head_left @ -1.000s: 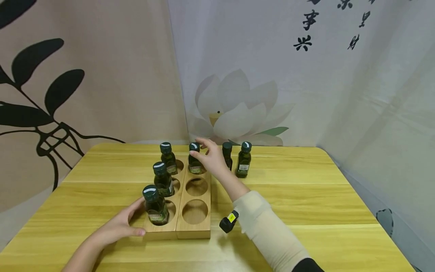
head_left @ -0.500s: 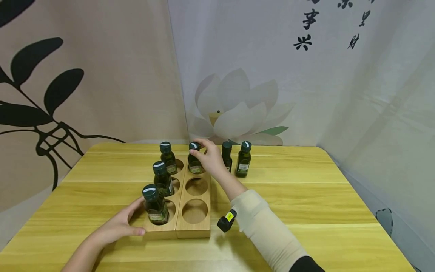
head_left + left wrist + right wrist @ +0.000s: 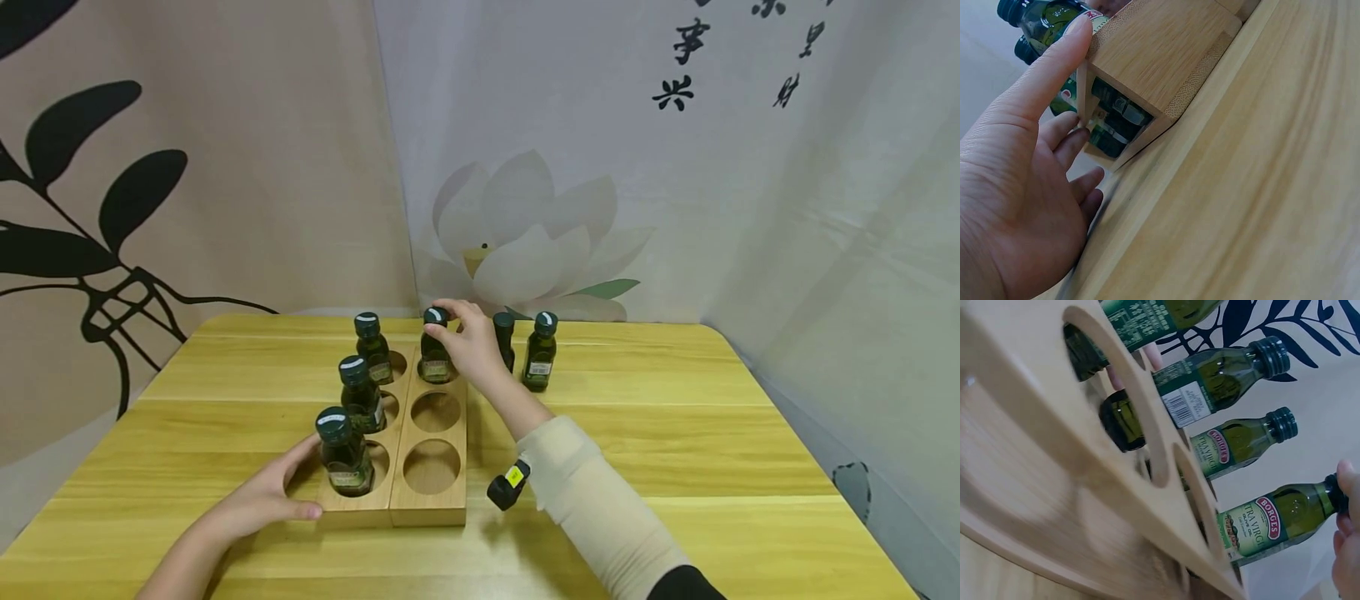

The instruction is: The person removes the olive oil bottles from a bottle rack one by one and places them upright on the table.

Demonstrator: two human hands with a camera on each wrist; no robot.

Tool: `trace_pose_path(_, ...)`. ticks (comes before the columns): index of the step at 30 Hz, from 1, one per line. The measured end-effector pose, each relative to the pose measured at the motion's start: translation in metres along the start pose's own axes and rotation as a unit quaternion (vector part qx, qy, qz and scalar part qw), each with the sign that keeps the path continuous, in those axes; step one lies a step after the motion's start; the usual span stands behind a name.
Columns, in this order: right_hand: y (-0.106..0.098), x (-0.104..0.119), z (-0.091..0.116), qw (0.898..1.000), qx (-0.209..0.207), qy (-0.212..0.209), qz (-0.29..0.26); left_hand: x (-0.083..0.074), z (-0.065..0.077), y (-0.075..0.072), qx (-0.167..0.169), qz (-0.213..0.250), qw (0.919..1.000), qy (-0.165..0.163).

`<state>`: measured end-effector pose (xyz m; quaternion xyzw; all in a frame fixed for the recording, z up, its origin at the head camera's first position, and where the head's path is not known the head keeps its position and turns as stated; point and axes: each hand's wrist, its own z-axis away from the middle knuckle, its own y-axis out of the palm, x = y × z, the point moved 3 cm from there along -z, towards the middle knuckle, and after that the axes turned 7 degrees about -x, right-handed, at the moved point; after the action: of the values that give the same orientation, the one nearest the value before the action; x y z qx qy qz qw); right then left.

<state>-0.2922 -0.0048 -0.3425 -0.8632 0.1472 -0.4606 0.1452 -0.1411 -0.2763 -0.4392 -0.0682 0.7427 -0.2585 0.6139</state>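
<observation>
My right hand (image 3: 474, 342) pinches the dark cap of an olive oil bottle (image 3: 435, 358) with thumb and fingers. This bottle stands in the far hole of the right-hand wooden rack (image 3: 428, 514); its green label faces the right wrist camera. In the left-hand rack (image 3: 356, 518), three more olive oil bottles (image 3: 347, 467) stand one behind another. My left hand (image 3: 262, 498) holds that rack's near left corner, the thumb (image 3: 1063, 65) at its top edge and the fingers by its open side. Both remaining holes of the right-hand rack hold nothing.
Two more dark bottles stand on the table right of the racks, one (image 3: 540, 354) fully visible and one (image 3: 505, 337) partly behind my right hand. The wooden table (image 3: 675, 450) extends to both sides. A printed curtain (image 3: 540, 125) hangs behind it.
The right hand and the bottle it pinches have shifted slightly to the right, the bottle now a little more upright. The left hand keeps its place at the rack.
</observation>
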Motion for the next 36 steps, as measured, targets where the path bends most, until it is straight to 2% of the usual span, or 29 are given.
trace_pose_path(9,-0.015,0.014,-0.007,1.000,-0.009,-0.018,-0.007,-0.001,-0.001,0.001,-0.001,-0.013,0.9999,-0.009)
trace_pose_path(17,-0.031,0.031,-0.016,0.999,-0.021,-0.033,-0.020,-0.002,0.000,0.001,-0.001,-0.004,1.0000,-0.003)
trace_pose_path(27,-0.057,0.052,-0.028,0.994,-0.045,-0.089,-0.032,-0.004,0.000,0.001,0.002,0.010,0.9999,-0.003)
trace_pose_path(36,-0.084,0.061,-0.035,0.991,-0.071,-0.100,-0.055,-0.003,0.000,0.001,0.005,0.006,0.9999,-0.008)
